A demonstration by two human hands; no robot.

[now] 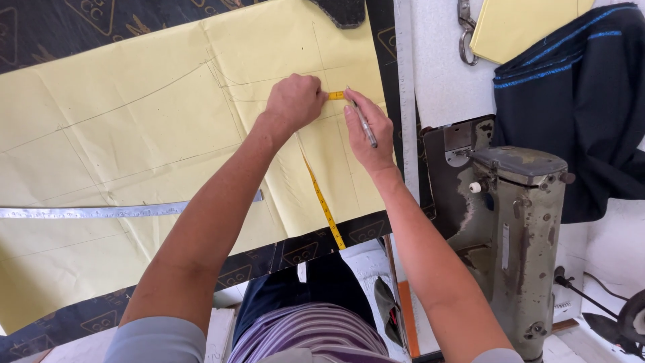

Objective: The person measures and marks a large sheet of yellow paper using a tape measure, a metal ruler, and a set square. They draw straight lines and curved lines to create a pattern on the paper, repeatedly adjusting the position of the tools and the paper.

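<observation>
A large sheet of yellow pattern paper [134, 134] with drawn pencil lines lies over dark patterned fabric [54, 27]. My left hand [294, 101] presses the end of a yellow tape measure [324, 208] flat on the paper, fingers closed over it. The tape runs down toward my body. My right hand [368, 131] sits just to the right, holding a pen [363, 123] whose tip touches the paper beside the tape's end.
A metal ruler [101, 212] lies across the paper at the left. A long straight metal rule [405, 81] runs along the fabric's right edge. An old sewing machine [517, 222] stands at the right, with dark blue cloth [578, 101] and scissors [465, 30] behind it.
</observation>
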